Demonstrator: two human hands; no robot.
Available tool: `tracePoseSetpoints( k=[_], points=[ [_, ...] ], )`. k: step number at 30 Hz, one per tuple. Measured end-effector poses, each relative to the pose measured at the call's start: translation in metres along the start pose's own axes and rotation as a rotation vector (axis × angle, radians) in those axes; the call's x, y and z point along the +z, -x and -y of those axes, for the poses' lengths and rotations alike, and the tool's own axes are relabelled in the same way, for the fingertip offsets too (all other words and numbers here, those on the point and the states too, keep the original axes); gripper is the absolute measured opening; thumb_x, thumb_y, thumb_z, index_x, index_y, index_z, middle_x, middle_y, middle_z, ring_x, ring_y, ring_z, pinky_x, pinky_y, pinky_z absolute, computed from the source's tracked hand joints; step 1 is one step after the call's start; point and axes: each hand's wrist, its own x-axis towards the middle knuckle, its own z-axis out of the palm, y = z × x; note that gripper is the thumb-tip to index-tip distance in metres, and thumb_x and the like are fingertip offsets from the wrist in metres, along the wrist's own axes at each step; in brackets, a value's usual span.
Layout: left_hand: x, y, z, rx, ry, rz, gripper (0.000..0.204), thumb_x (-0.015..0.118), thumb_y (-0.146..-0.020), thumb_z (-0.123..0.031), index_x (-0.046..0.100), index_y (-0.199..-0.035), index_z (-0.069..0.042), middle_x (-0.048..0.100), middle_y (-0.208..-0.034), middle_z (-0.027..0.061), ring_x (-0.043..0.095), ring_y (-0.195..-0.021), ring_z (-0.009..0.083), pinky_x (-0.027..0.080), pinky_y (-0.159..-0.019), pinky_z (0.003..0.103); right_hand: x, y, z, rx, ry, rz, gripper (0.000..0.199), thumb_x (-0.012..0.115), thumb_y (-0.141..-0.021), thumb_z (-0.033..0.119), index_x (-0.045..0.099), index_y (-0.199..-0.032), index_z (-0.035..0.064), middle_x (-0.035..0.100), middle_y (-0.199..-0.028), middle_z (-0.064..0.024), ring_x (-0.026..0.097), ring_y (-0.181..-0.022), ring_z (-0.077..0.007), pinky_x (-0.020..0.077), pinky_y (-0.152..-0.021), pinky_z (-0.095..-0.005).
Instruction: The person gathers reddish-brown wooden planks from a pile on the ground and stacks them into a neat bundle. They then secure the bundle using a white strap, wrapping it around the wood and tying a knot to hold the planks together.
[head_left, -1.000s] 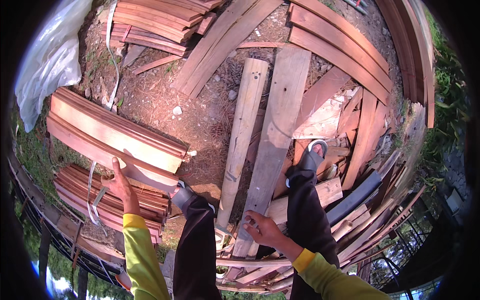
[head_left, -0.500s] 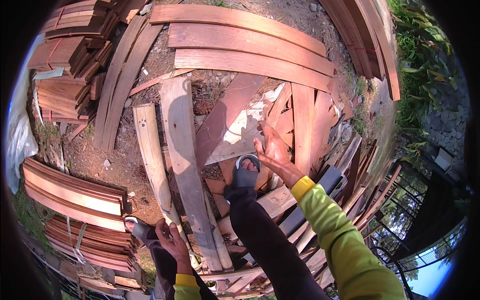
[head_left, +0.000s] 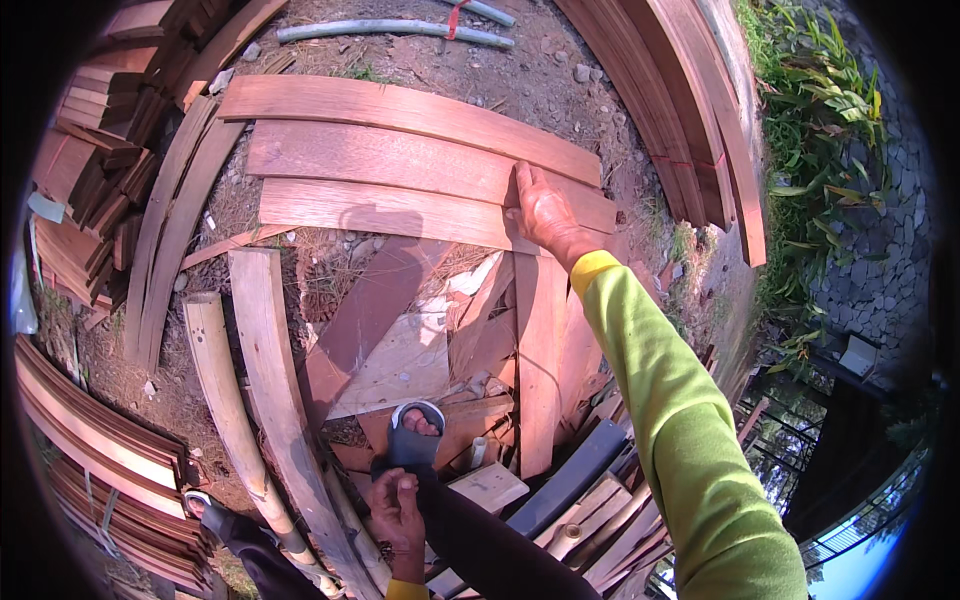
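Three reddish-brown wooden planks lie side by side on the ground ahead: a far plank (head_left: 400,108), a middle plank (head_left: 380,157) and a near plank (head_left: 340,208). On the right part of the middle plank rests my right hand (head_left: 548,212). Its fingers reach to the plank's far edge, and the thumb is spread apart near the closer edge. My left hand (head_left: 398,515) hangs low in front of my leg, loosely curled, fingers apart and holding nothing. Beneath the planks' near side lie a darker shaded board (head_left: 375,310) and an upright-running board (head_left: 540,370).
Weathered timbers (head_left: 275,350) and a round pole (head_left: 230,400) lie left of my sandalled foot (head_left: 417,425). Stacked planks stand at the left (head_left: 95,430) and far right (head_left: 670,110). A dark grey board (head_left: 575,475) and mixed scraps lie near right. Pale pipes (head_left: 395,30) lie beyond.
My right hand has reached forward from above the scrap boards onto the middle plank. My left hand has shifted right, in front of my leg. The view has moved, showing pipes beyond the planks.
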Motion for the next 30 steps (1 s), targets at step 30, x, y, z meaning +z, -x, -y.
tracePoseSetpoints(
  k=[30],
  points=[
    [0.114, -0.052, -0.091, -0.244, 0.625, 0.234, 0.063, 0.07, -0.08, -0.012, 0.034, -0.13, -0.002, 0.055, -0.103, 0.0095, 0.054, -0.095, 0.019, 0.045, -0.085, 0.033, -0.028, 0.259, 0.129, -0.451, -0.524, 0.024, 0.033, 0.066, -0.083, 0.015, 0.06, -0.112, 0.0005, 0.062, -0.104, -0.0189, 0.059, -0.1, -0.0381, 0.0474, -0.09, -0.0428]
  ],
)
